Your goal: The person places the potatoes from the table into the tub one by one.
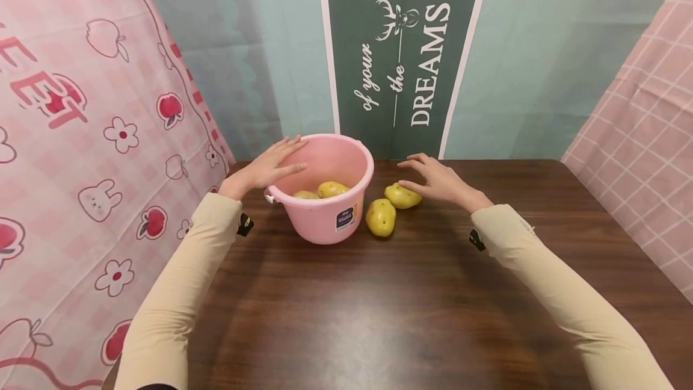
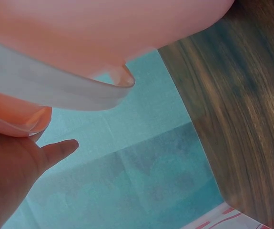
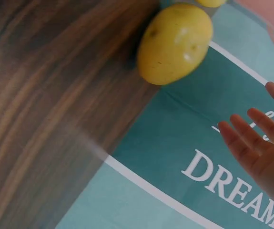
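A pink bucket stands upright toward the back of the table, with a label on its front. Inside it lie yellow potatoes, partly hidden by the rim. My left hand rests at the bucket's left rim with fingers extended. In the left wrist view the white handle hangs along the bucket's side. Two more potatoes lie on the table right of the bucket: a nearer potato and a farther potato. My right hand hovers just above and right of the farther one, fingers spread, holding nothing.
The dark wooden table reaches back to a green curtain with white lettering. A pink printed cloth hangs along the left side, and a pink checked cloth along the right.
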The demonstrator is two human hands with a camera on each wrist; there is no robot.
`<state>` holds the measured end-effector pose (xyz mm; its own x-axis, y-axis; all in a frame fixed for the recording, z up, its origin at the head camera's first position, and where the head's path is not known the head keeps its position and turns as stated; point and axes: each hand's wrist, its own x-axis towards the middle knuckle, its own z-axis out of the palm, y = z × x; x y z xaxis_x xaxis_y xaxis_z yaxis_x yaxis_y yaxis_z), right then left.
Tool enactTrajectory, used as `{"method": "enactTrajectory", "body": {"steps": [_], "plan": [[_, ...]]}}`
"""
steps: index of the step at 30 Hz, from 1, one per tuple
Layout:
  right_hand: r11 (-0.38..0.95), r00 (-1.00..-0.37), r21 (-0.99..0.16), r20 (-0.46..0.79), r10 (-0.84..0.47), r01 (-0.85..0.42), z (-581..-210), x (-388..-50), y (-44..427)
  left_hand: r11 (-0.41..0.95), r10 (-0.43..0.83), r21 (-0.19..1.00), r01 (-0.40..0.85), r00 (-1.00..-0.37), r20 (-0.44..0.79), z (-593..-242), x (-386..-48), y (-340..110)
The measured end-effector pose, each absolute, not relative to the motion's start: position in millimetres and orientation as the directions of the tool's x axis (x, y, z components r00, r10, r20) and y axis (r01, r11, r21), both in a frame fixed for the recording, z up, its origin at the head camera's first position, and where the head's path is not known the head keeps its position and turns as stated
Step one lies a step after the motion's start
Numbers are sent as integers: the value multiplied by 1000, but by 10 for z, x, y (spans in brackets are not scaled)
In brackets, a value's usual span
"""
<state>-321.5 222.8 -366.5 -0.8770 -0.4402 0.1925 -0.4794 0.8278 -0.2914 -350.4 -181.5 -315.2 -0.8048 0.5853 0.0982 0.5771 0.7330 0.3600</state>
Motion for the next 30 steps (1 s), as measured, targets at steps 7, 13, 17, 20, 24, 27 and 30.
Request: {"method": "enactTrajectory", "body": {"steps": [7,13,17,20,24,27,30], "plan": [[813,-866,-299,179,-466,-499,-3934,-3215,2238,739,573,376,560,-815,86,-3202,-3473,-1817],[818,-860,-267,170,-481,-510,-4029,-3206,2241,732,583,364,577,-806,106,-3196,-3466,-1803],[820,-859,-256,157,-487,-512,-4046,-3207,2247,735,580,357,576,-807,107,-3188,-3477,-1807],[819,-856,-249,151,-494,-516,-4052,-3211,2253,734,581,358,577,-807,109,-3183,-3486,-1812],[819,-856,-249,148,-496,-517,-4058,-3216,2254,732,581,362,577,-807,111,-3167,-3477,-1808],[818,-855,-251,155,-495,-518,-4068,-3225,2253,733,578,364,575,-808,112,-3154,-3468,-1803],[816,-853,-248,158,-498,-522,-4085,-3240,2252,734,576,366,572,-810,112,-3146,-3467,-1799]]}}
